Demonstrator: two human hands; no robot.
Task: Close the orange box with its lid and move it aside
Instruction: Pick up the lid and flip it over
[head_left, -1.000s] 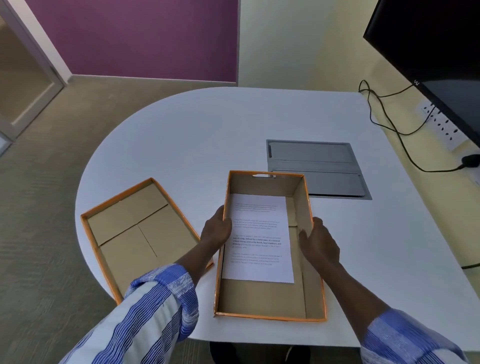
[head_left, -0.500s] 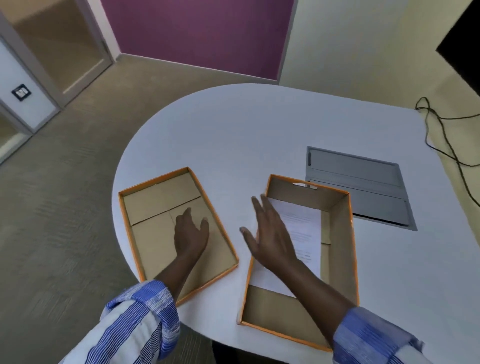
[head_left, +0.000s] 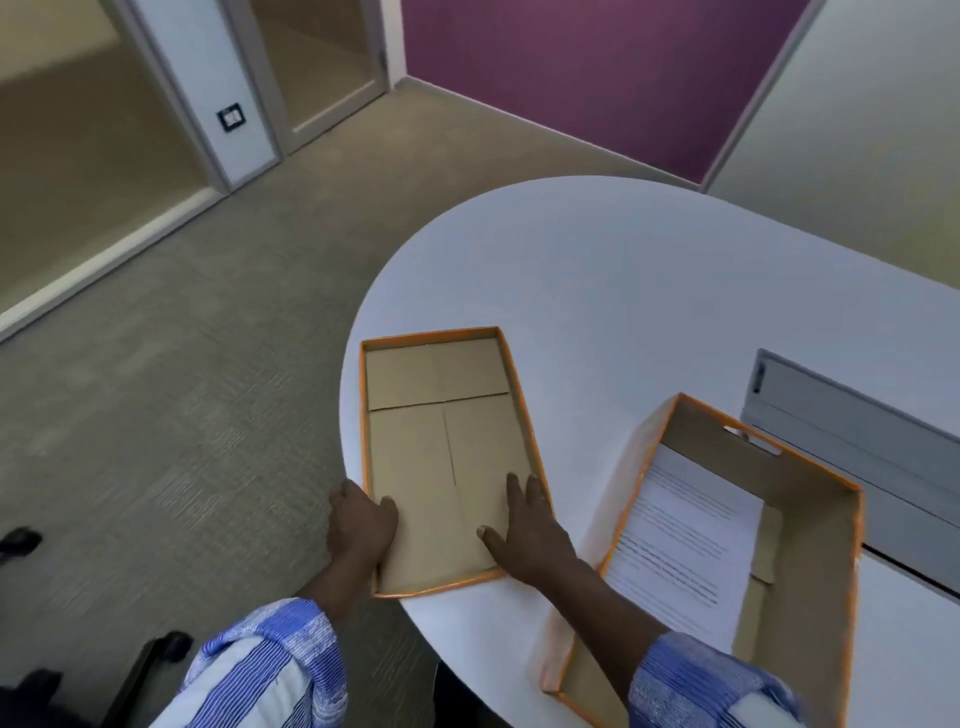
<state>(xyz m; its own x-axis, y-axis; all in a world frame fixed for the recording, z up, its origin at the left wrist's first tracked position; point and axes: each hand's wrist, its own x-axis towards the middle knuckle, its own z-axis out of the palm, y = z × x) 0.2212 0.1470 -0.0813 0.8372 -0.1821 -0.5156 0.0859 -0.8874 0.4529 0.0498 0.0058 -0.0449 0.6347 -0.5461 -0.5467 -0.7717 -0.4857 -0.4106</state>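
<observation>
The orange box (head_left: 810, 525) stands open at the right on the white table, with a printed sheet of paper (head_left: 685, 540) lying inside it. Its lid (head_left: 441, 431) lies upside down to the left, brown inside up, partly over the table's left edge. My left hand (head_left: 358, 525) grips the lid's near left rim, thumb inside. My right hand (head_left: 524, 530) rests on the lid's near right rim, fingers spread over the inside and thumb pointing inward.
The white table (head_left: 623, 291) has a rounded left end that drops to carpet. A grey cable hatch (head_left: 852, 447) sits flush in the tabletop behind the box. Dark chair parts (head_left: 150, 660) show at the lower left.
Both hands have left the box and moved left to the lid, one on each long side near its front end. The view has swung left.
</observation>
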